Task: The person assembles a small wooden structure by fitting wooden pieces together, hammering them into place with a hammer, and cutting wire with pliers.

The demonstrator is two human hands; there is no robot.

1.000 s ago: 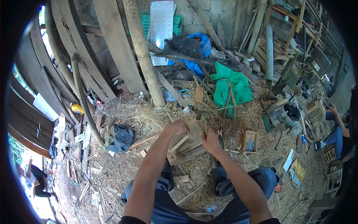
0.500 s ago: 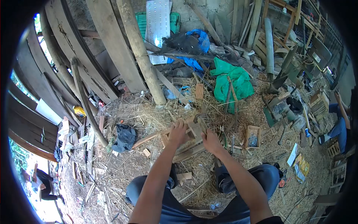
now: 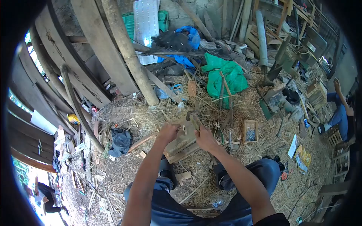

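In the head view, my right hand (image 3: 206, 138) is closed round the wooden handle of a hammer (image 3: 194, 121), whose dark curved metal head points away from me. My left hand (image 3: 168, 133) has its fingers pressed together at the left side of the wooden work; what they pinch is too small to make out. Between and below both hands, a thick wooden block (image 3: 182, 150) lies on the ground between my feet, with flat wood on top of it. Part of this wood is hidden by my fingers.
An open wooden box (image 3: 250, 132) of small metal pieces stands to the right. Black plastic (image 3: 120, 142) lies left, and a green sheet (image 3: 226, 77) ahead. Wood scraps and straw litter the ground. One person (image 3: 337, 109) sits at far right, another (image 3: 45, 196) at far left.
My left hand has gone from resting spread on the wooden frame to closed fingers at its left side. My right hand keeps the hammer. The frame's opening no longer shows, and the view has shifted.
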